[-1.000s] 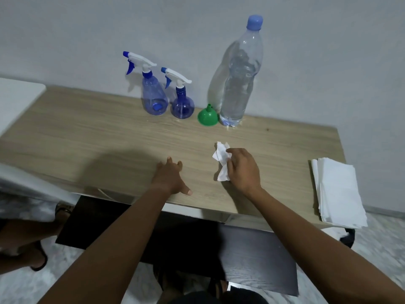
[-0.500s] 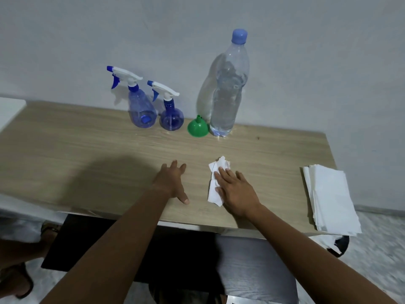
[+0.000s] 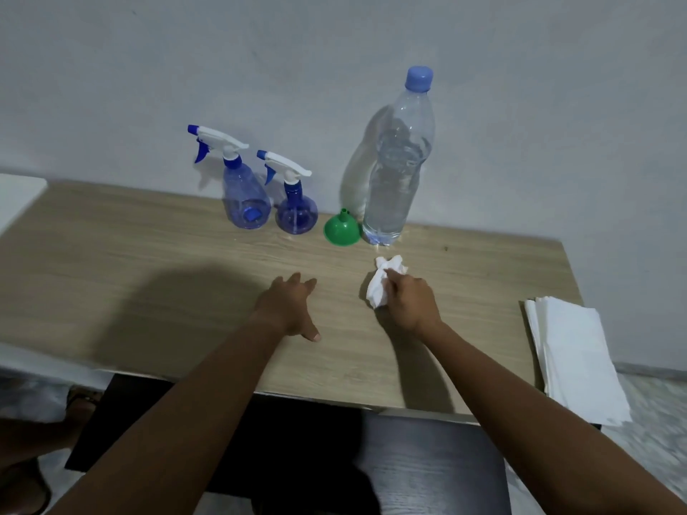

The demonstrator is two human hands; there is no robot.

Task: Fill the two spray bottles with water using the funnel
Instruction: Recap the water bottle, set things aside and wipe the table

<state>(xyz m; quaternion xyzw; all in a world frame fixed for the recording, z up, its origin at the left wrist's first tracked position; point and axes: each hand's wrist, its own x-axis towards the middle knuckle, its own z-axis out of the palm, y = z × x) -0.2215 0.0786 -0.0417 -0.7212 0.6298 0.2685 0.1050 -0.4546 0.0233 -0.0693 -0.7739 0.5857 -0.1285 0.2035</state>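
Clutching crumpled tissue (image 3: 379, 289), right grip (image 3: 410, 306) lies near funnel (image 3: 342, 232); left grip (image 3: 288, 308) rests flat.

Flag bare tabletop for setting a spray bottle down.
Widest bare patch: left half of the table, left of the left hand and the taller spray bottle. Another strip lies between the right hand, gripping a tissue, and the napkin stack. Crowded: the back row, where shorter spray bottle, funnel and water bottle stand close.
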